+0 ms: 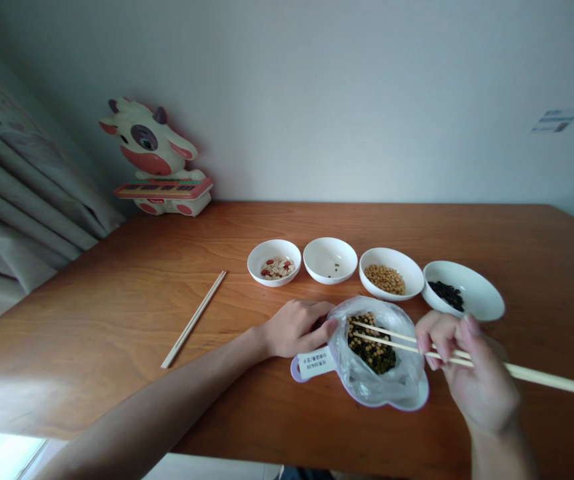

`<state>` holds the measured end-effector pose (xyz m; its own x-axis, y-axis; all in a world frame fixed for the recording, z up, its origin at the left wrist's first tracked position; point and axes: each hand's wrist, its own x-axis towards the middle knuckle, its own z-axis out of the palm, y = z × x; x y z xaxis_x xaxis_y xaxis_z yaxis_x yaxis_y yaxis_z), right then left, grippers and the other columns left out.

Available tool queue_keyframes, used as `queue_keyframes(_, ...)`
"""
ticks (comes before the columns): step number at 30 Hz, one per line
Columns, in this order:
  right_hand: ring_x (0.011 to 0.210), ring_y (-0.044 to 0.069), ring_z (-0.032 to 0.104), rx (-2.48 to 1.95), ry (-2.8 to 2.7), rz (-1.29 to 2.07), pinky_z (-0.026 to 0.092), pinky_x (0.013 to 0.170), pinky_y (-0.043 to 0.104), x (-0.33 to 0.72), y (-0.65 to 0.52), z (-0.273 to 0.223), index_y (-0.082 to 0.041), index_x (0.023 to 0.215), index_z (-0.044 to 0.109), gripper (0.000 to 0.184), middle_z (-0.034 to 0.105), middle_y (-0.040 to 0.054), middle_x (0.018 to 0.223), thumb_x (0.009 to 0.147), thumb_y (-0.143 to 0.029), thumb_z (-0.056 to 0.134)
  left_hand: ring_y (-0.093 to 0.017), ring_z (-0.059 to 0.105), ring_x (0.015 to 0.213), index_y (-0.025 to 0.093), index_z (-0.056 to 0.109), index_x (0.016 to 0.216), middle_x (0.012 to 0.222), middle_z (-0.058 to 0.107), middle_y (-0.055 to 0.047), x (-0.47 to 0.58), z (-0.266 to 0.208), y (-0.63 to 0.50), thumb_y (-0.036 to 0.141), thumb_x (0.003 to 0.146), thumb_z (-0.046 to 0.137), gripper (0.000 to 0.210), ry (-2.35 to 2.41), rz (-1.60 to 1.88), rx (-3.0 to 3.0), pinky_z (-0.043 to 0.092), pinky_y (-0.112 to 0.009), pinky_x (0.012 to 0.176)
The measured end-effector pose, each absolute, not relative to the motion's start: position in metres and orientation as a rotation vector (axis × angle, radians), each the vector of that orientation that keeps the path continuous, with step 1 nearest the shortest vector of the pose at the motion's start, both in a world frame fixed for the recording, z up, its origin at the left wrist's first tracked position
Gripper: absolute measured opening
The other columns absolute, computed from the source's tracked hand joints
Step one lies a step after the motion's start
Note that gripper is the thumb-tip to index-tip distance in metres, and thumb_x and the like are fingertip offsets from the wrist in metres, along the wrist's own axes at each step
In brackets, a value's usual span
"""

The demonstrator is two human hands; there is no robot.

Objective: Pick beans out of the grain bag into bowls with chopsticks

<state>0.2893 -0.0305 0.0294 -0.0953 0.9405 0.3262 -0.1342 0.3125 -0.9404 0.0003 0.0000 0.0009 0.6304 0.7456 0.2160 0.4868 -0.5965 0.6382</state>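
My right hand [467,367] grips a pair of light wooden chopsticks [547,380], their tips down among mixed small beans and dark green pieces [374,350]. These lie in a clear plastic bag [397,367] lining a pale purple bowl [411,402] with a white label on its short handle [298,369]. At the left rim my left hand [299,327] is closed, thumb and fingers pinching the bag's edge; whether it also grips the bowl cannot be told. No single piece is visibly held between the chopstick tips.
Behind stand white bowls: one with pale slices and red bits [267,280], one with a few specks [311,275], one with yellow beans [367,285], one with dark pieces [487,303]. Spare chopsticks [194,320] lie left. A cow toy keyboard [164,190] stands by the wall.
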Motion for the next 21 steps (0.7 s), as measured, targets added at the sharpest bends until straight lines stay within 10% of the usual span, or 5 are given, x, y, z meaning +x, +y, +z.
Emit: queue_keyframes(21, 0.060, 0.020, 0.058, -0.838, -1.305, 0.997, 0.045, 0.060, 0.034, 0.268, -0.028, 0.031, -0.021, 0.055, 0.061, 0.065, 0.050, 0.0047, 0.049, 0.107, -0.051, 0.039, -0.017, 0.063, 0.077, 0.017, 0.061, 0.103, 0.091, 0.070, -0.006, 0.000, 0.002, 0.000, 0.045, 0.112, 0.036, 0.038, 0.975, 0.603, 2.298, 0.047, -0.027, 0.073)
